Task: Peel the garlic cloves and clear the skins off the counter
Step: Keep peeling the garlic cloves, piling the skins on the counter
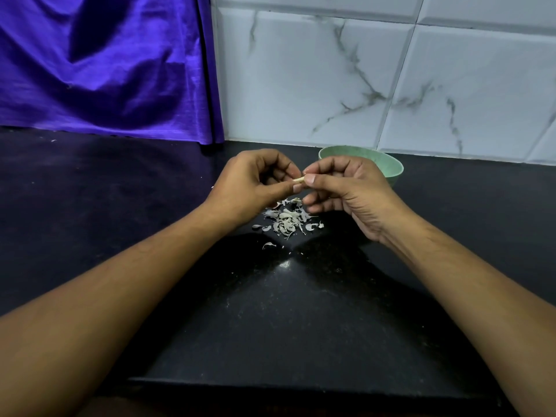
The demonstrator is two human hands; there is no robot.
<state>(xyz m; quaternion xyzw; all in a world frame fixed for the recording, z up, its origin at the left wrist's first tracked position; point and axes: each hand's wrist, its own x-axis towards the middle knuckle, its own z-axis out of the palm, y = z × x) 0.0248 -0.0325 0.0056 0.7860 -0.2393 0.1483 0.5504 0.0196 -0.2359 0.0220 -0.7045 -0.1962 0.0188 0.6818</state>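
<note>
A garlic clove [298, 179], small and pale, was pinched between the fingertips of both hands just above the black counter [301, 311]. The left hand [252, 182] gripped one end with thumb and curled fingers, while the right hand [346, 188] nipped the other end between thumb and forefinger, apparently working at its skin. Directly beneath lay a loose heap of garlic skins [285, 219], thin, curled, papery flakes of grey-white, with a few strays nearer the person. The heap's size suggested several cloves were already peeled. Whether more waited could not be told, since the inside of the round green bowl [388, 167] behind the right hand was hidden. No skins appeared cleared, so that step was not yet begun. The counter was dark, speckled, glossy stone; behind it rose marble-veined white tiles [361, 85] and a shiny purple cloth [105, 64].
</note>
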